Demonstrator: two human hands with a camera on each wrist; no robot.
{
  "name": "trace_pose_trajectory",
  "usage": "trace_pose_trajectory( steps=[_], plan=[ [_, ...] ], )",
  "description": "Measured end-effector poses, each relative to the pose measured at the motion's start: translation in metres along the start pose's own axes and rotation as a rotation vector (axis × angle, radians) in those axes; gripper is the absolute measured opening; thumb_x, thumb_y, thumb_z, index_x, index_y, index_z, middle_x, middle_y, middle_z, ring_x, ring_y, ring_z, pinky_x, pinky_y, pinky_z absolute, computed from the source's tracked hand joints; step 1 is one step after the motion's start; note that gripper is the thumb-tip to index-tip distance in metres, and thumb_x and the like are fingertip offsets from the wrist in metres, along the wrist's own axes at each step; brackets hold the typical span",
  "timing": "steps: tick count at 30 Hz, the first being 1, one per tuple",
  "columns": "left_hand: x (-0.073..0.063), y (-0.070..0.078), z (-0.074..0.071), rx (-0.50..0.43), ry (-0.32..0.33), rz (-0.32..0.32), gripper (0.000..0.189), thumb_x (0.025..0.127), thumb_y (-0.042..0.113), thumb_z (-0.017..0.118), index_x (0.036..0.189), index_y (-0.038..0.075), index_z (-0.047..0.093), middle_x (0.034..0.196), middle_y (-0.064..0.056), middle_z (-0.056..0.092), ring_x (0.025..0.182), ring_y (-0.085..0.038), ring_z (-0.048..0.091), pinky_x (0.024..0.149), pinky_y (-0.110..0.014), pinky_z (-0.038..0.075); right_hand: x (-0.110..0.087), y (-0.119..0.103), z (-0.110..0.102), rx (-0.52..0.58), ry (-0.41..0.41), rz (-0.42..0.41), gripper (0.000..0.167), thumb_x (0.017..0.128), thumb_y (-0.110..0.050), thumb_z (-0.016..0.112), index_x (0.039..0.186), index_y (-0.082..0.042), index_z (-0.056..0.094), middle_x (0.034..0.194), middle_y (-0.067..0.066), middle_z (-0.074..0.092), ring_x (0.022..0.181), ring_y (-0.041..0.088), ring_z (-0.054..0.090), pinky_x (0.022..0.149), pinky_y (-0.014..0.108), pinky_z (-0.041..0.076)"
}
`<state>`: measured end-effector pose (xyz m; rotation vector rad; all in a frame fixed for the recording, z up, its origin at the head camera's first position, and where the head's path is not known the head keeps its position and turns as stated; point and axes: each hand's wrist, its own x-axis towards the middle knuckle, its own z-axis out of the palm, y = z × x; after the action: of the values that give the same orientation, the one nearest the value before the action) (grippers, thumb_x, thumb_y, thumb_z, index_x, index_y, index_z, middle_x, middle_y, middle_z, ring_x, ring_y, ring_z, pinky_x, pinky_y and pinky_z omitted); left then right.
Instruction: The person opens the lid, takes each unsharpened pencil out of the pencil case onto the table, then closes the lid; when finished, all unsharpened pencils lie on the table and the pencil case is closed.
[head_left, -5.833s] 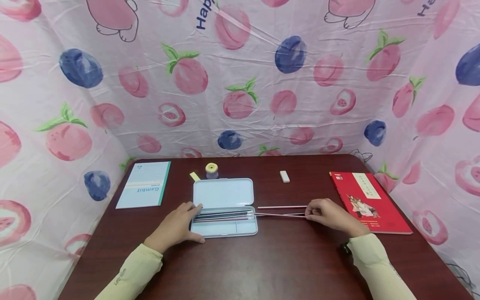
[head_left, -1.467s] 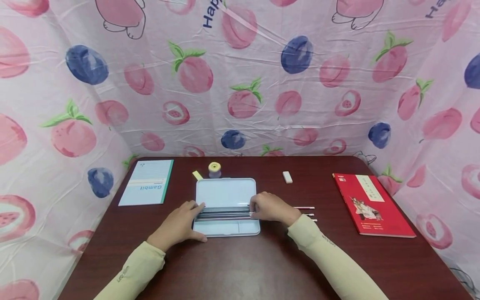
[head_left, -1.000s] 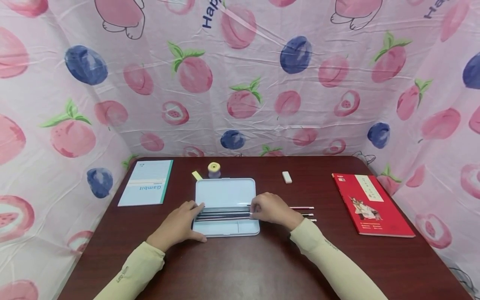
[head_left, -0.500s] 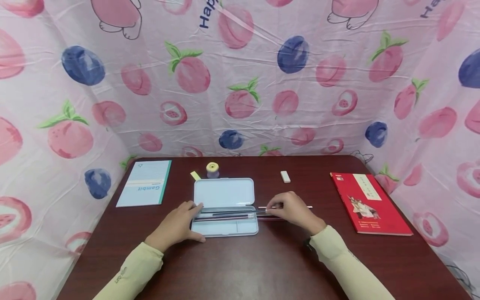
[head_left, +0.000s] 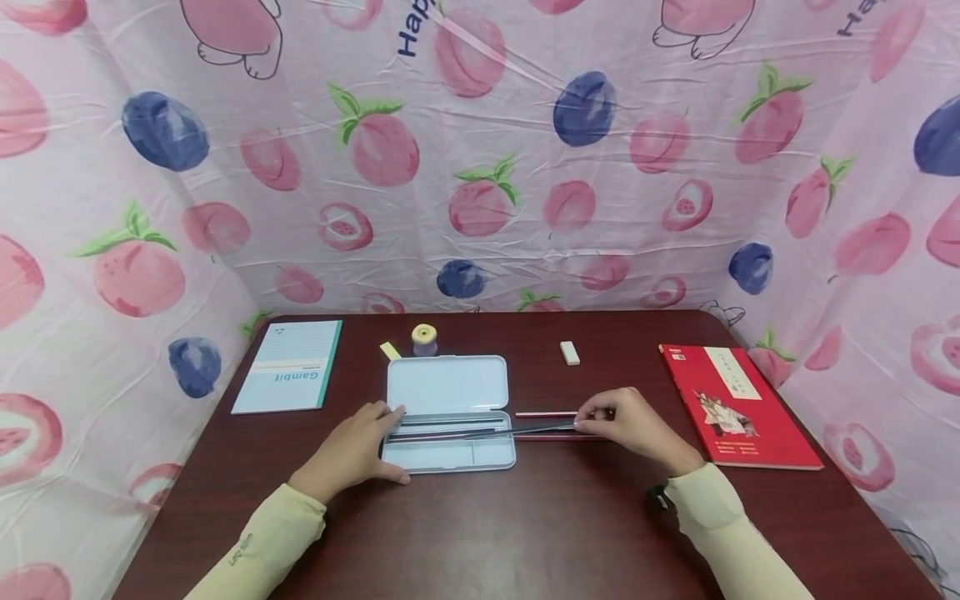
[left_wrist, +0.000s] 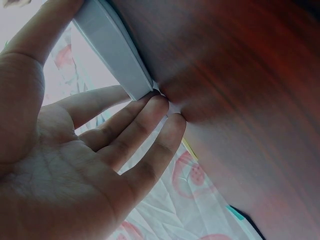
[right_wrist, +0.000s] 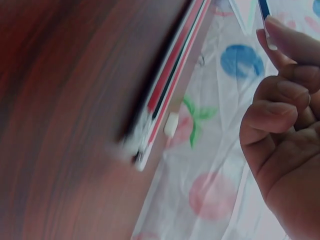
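A light-blue pencil case (head_left: pixel 435 458) lies with its lid (head_left: pixel 447 382) up on the table. My left hand (head_left: pixel 356 446) holds its left end, thumb at the front and fingers at the back; in the left wrist view the fingers (left_wrist: pixel 135 130) touch the case's corner. Thumb and index finger of my right hand (head_left: pixel 630 425) pinch the white-tipped end of a dark pencil (head_left: pixel 543 429), which slants down leftward into the case. Other pencils (head_left: pixel 435 437) lie inside. Below the right hand, several pencils (right_wrist: pixel 175 65) lie on the table, partly hidden in the head view.
A white eraser (head_left: pixel 569 353) sits behind the pencils. The red book (head_left: pixel 738 408) lies at the right, a pale notebook (head_left: pixel 288 367) at the left. Behind the lid stand a yellow-topped roll-shaped item (head_left: pixel 424 338) and a yellow strip (head_left: pixel 390 351). Printed cloth (head_left: pixel 517 275) hangs behind the table.
My right hand, at the case's right end a second ago, has moved right, drawing the dark pencil partly out. Fewer pencils show inside than before. My left hand stays on the case.
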<state>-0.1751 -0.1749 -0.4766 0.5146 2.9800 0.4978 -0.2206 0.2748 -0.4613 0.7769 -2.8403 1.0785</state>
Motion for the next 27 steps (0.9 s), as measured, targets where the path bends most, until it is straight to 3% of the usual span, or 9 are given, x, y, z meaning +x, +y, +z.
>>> trace_pose_trajectory(
  steps=[13, 27],
  plan=[
    [-0.001, 0.0, 0.0, -0.003, -0.009, -0.011, 0.106, 0.07, 0.051, 0.099, 0.156, 0.007, 0.054, 0.141, -0.016, 0.061, 0.118, -0.026, 0.057, 0.107, -0.048, 0.056, -0.027, 0.021, -0.035, -0.026, 0.003, 0.058, 0.008, 0.087, -0.016, 0.088, 0.093, -0.019, 0.083, 0.07, -0.012, 0.066, 0.065, 0.004, 0.053, 0.058, 0.022, 0.046],
    [-0.001, 0.002, -0.001, -0.004, 0.002, -0.004, 0.106, 0.07, 0.051, 0.099, 0.155, 0.006, 0.055, 0.14, -0.016, 0.062, 0.116, -0.026, 0.057, 0.105, -0.047, 0.057, -0.048, 0.04, -0.051, -0.036, 0.004, 0.104, 0.009, 0.087, -0.019, 0.089, 0.093, -0.021, 0.083, 0.072, -0.011, 0.068, 0.066, 0.004, 0.052, 0.059, 0.022, 0.045]
  ],
)
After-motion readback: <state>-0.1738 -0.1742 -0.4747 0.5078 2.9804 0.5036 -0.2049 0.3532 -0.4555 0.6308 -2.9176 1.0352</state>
